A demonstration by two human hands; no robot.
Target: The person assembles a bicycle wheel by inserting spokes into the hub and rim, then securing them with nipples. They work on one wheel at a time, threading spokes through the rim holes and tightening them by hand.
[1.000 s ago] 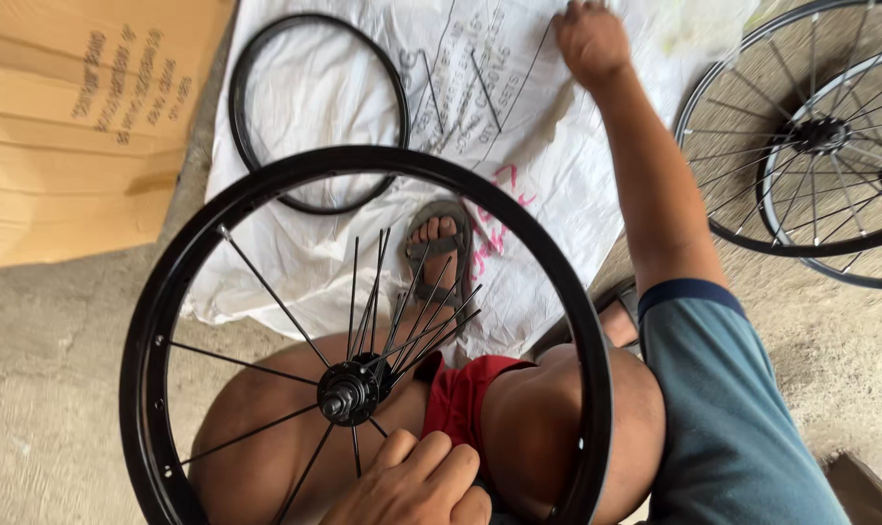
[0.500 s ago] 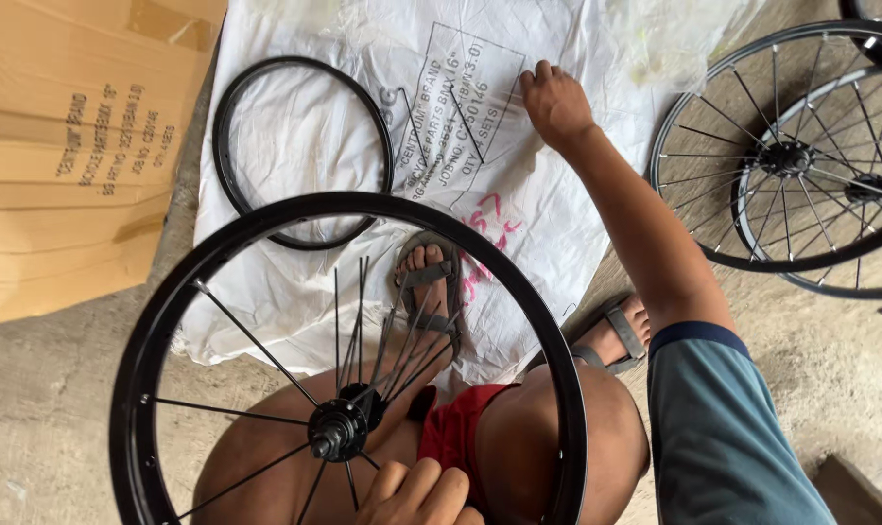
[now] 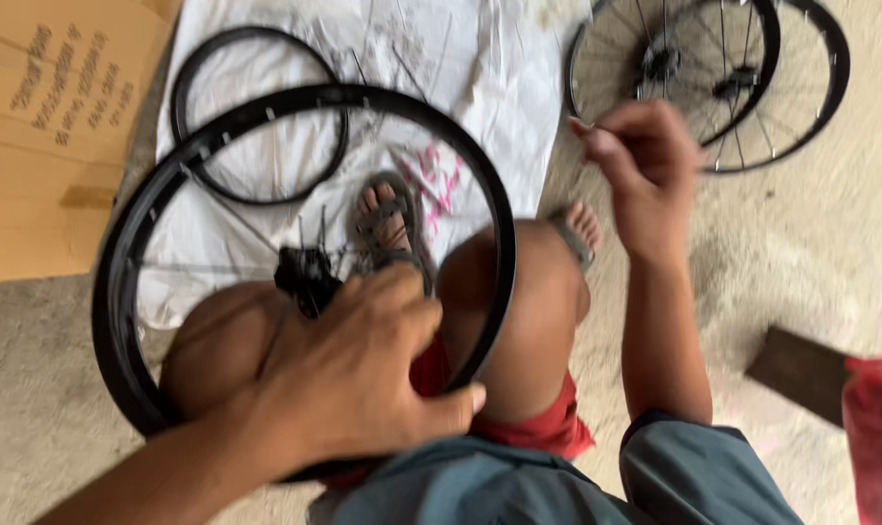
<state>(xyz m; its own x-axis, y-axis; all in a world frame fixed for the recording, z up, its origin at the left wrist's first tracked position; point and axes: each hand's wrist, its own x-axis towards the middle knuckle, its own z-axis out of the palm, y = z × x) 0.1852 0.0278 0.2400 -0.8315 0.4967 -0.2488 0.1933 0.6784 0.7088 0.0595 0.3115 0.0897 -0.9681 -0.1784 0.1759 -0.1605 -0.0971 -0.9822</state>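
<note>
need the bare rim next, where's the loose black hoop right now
In the head view the loose black hoop lies flat on the white sheet, upper left, beside the cardboard box and partly behind the wheel on the person's knees.

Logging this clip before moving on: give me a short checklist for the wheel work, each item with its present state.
1. Left hand steadies the black wheel rim near the hub: ok.
2. Wheel rests on the knees: ok.
3. Right hand pinches a thin spoke: cannot tell, blurred.
4. Loose spokes lie within reach on the white sheet: ok.
5. Finished wheels lie apart from the work: ok.
</note>
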